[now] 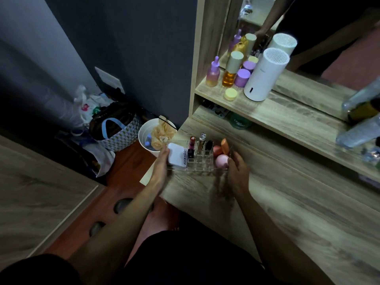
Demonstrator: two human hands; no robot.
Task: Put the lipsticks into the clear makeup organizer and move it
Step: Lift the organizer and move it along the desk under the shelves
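Head view: clear makeup organizer [197, 161] sits at the left front corner of the wood-grain desk [277, 192]. Middle slots hold three upright lipsticks [202, 144]: one red-topped, one clear/silver, one black. Left bay has a white square compact [176, 157]; right bay has round pink and orange sponges [221, 155]. Organizer is transparent hard plastic, rectangular. My left hand [161, 161] presses flat against its left end, fingers together. My right hand [236, 167] cups the right end, fingers curled on the wall.
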